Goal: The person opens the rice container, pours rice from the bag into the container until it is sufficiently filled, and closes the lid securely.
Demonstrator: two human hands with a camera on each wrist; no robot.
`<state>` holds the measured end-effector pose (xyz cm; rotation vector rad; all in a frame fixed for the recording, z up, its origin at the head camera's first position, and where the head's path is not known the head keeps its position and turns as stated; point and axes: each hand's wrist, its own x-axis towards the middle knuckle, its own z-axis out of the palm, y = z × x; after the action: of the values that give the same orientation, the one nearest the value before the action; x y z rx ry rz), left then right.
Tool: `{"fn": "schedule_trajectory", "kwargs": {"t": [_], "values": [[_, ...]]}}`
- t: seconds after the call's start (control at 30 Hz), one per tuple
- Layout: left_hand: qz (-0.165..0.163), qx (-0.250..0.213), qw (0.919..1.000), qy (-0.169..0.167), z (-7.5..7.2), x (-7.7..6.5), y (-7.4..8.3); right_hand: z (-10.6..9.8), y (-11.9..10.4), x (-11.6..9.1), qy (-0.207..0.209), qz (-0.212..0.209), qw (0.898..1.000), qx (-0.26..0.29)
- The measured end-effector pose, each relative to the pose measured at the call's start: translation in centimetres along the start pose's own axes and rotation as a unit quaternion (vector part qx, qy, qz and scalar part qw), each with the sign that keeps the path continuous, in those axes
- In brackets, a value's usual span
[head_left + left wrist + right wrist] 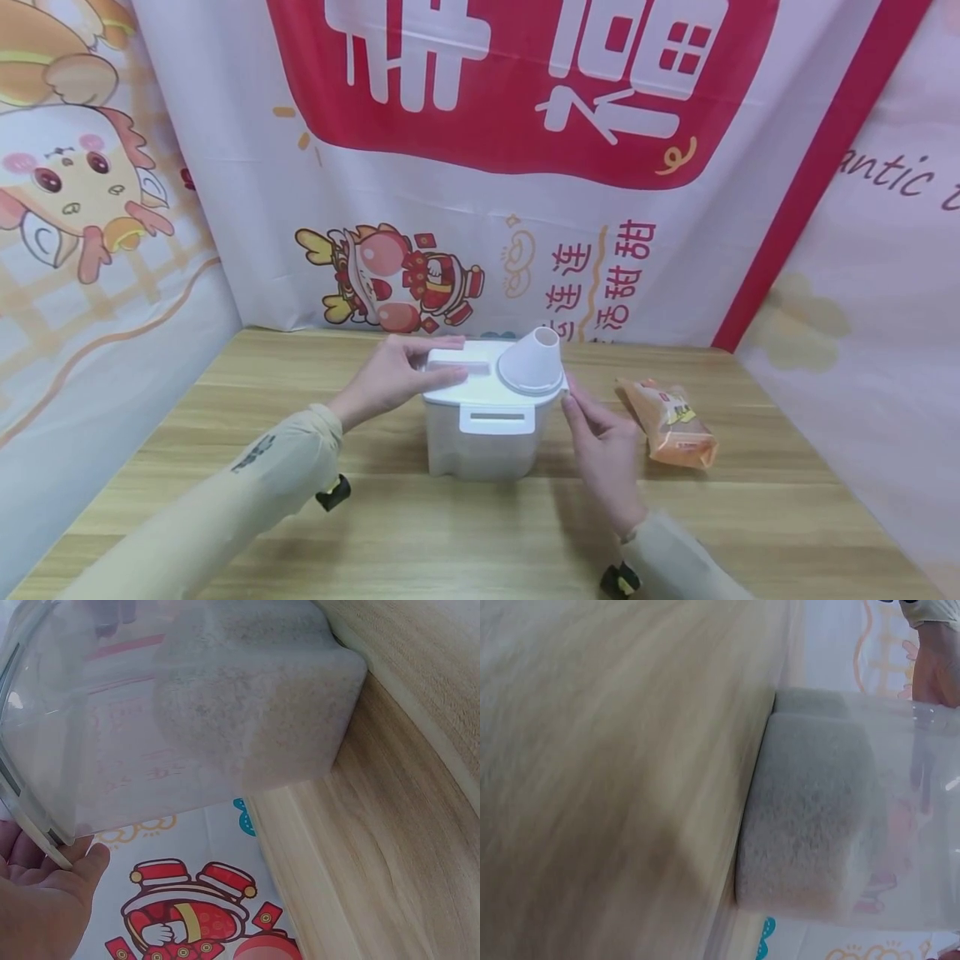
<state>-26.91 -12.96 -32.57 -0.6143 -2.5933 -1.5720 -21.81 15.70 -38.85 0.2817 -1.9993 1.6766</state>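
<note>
A translucent storage box (480, 454) with a white lid (480, 392) stands upright on the wooden table. From the lid's right side rises a white cone-shaped spout (534, 358). Pale grain like rice (247, 712) fills the lower part of the box, also visible in the right wrist view. My left hand (386, 379) grips the lid's left end, thumb on the near side and fingers on the far side. At the lid's right edge, below the spout, my right hand (609, 450) pinches the rim; most of that hand is out of the right wrist view.
An orange snack-like packet (675, 423) lies on the table (405, 542) to the right of my right hand. Printed cloth (480, 192) hangs along the table's back edge, with more patterned cloth on both sides.
</note>
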Motion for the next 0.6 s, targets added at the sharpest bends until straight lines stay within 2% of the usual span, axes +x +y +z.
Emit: {"fn": "schedule_trajectory", "kwargs": {"t": [0.1,0.27,0.5,0.6], "values": [[0.002,-0.002,1.0000,-0.001,0.0,0.1,0.0,0.2,-0.1,-0.1,0.003,0.013,1.000,0.015],[0.006,-0.005,1.0000,-0.002,0.0,0.2,-0.1,0.5,-0.9,-0.3,0.007,0.047,0.999,0.008],[-0.008,0.006,0.9999,-0.010,0.1,0.4,0.1,1.2,-0.8,-0.8,0.028,0.095,0.995,0.010],[-0.010,0.010,0.9999,-0.009,0.1,0.4,0.2,1.4,-1.0,-1.0,0.038,0.102,0.994,0.018]]}}
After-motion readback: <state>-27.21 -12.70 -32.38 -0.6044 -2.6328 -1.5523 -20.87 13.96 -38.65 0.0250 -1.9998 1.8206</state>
